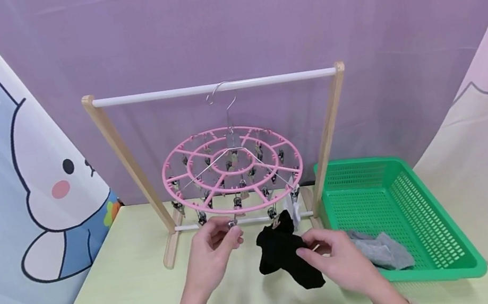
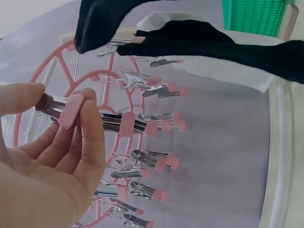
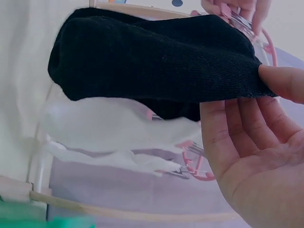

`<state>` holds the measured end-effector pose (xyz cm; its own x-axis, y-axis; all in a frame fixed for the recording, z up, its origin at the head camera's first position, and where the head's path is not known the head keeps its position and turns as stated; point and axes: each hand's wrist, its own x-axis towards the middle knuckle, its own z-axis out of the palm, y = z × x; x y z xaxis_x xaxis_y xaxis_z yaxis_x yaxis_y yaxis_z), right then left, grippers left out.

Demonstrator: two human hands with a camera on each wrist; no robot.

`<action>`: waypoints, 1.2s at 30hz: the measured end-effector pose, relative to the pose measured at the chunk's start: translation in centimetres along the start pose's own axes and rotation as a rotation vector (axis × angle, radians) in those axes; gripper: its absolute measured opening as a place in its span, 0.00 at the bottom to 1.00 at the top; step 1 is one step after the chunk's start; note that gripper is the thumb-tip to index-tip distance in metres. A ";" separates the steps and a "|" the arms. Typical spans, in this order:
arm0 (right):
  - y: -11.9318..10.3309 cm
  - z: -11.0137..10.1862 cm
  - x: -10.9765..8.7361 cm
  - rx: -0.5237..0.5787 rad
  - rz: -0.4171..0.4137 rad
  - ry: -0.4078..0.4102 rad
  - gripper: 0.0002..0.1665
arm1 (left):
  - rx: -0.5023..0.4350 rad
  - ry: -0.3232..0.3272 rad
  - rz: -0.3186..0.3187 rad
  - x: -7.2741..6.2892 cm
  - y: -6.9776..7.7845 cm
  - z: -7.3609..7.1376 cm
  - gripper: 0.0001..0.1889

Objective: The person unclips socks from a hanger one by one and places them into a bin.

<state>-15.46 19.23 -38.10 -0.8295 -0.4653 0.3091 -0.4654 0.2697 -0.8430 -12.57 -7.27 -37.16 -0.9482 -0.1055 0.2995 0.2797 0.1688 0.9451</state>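
My left hand point(image 1: 210, 257) pinches a metal clip point(image 2: 71, 110) with pink tips, at the near edge of the round pink drying hanger point(image 1: 253, 208). To its right, my right hand point(image 1: 341, 259) holds a black sock point(image 3: 152, 61) by its cuff, between thumb and fingers; the sock is apart from the pinched clip. Behind it another black sock point(image 2: 190, 40) hangs from a neighbouring clip, partly covered in the head view. White socks point(image 3: 109, 126) hang farther along the ring. Several other clips dangle from the hanger.
A wooden stand with a white rod point(image 1: 157, 96) carries the hanger by its hook. At the right stands a green basket point(image 1: 430, 196) with grey socks point(image 1: 383, 249) in its near left corner. A purple curtain point(image 1: 385, 69) backs the table point(image 1: 119, 302).
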 end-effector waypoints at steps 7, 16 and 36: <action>-0.5 -1.7 0.0 -0.020 0.053 0.065 0.04 | 0.037 0.023 0.015 0.0 -0.3 -0.3 0.09; -1.1 -3.9 -0.3 -0.042 0.107 0.148 0.06 | 0.072 0.056 0.017 0.0 -0.5 -0.7 0.10; 0.2 -8.7 -0.6 -0.140 0.146 0.375 0.09 | 0.122 0.136 0.017 0.3 -1.0 -1.6 0.11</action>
<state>-17.78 26.91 -34.62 -0.9325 -0.0822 0.3516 -0.3512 0.4335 -0.8299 -12.88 -9.03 -37.83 -0.9123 -0.2315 0.3377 0.2671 0.2888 0.9194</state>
